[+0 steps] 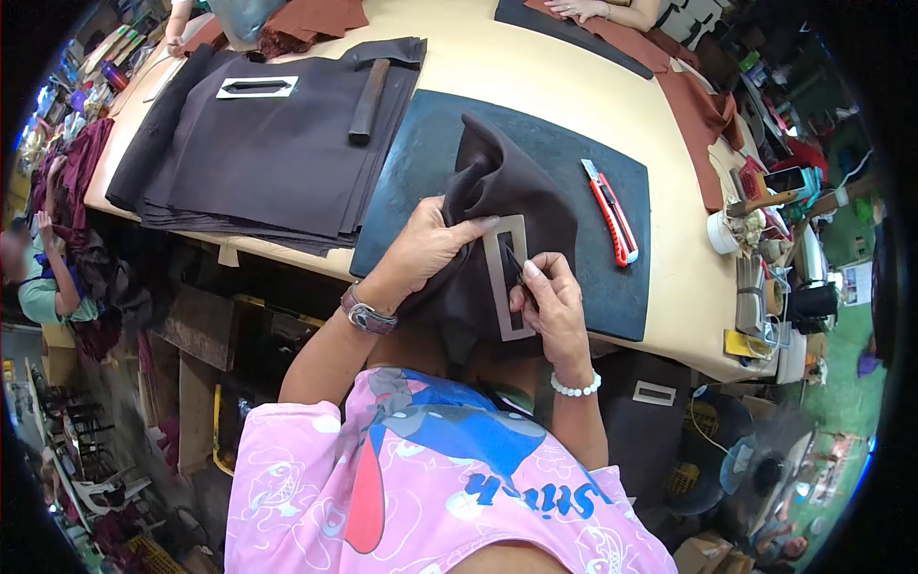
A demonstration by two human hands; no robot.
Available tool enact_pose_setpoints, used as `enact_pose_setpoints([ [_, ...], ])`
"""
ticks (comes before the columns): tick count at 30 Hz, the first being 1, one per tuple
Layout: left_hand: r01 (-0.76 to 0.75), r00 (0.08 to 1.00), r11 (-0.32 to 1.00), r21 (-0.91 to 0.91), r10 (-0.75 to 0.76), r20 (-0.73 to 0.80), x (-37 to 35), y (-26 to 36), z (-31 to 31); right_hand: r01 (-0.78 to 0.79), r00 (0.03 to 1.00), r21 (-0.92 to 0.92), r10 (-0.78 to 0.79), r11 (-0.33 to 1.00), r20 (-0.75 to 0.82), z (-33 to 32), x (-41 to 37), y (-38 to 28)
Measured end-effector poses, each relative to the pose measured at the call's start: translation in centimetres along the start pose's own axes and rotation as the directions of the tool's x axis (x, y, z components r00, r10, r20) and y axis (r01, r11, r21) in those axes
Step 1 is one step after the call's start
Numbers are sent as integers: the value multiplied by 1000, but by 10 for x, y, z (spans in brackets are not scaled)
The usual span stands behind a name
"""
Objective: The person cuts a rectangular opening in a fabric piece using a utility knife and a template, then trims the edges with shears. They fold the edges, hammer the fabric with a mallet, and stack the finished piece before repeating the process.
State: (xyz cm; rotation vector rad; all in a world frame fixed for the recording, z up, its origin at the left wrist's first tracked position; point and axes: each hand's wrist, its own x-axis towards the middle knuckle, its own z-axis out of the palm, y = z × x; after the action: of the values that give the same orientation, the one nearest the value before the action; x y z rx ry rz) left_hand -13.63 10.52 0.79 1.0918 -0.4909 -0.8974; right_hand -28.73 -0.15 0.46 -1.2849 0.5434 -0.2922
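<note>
A dark brown leather piece [540, 196] hangs folded over the near edge of the cutting mat, with a pale rectangular frame [494, 273] around a long slot on it. My left hand [421, 247] grips the leather at the left, its thumb pressed on the frame's top corner. At the slot, my right hand [553, 311] is closed in a pinch on a thin dark piece whose kind I cannot make out. A red utility knife [612, 212] lies on the dark cutting mat [602, 297], right of the leather.
Stacked dark leather sheets [258, 158] lie at the left, bearing another pale frame [256, 87] and a dark bar-like tool [369, 100]. Reddish-brown leather [693, 120] runs along the right edge near a white cup [722, 232]. Another person's hand [579, 9] rests at the far side.
</note>
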Motion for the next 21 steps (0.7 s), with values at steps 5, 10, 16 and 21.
enact_pose_setpoints([
  [5, 10, 999, 1000, 27, -11, 42, 0, -1, 2, -18, 1000, 41, 17, 999, 17, -2, 0, -6],
  [10, -28, 998, 996, 86, 22, 66, 1, 2, 2, -26, 999, 55, 24, 998, 34, -4, 4, -5],
  [16, -12, 997, 996, 88, 5, 72, -2, 3, 3, -31, 999, 133, 27, 991, 28, -1, 3, -3],
  [21, -36, 997, 995, 95, 29, 69, -3, 2, 5, -28, 1000, 145, 29, 989, -6, -1, 4, 8],
])
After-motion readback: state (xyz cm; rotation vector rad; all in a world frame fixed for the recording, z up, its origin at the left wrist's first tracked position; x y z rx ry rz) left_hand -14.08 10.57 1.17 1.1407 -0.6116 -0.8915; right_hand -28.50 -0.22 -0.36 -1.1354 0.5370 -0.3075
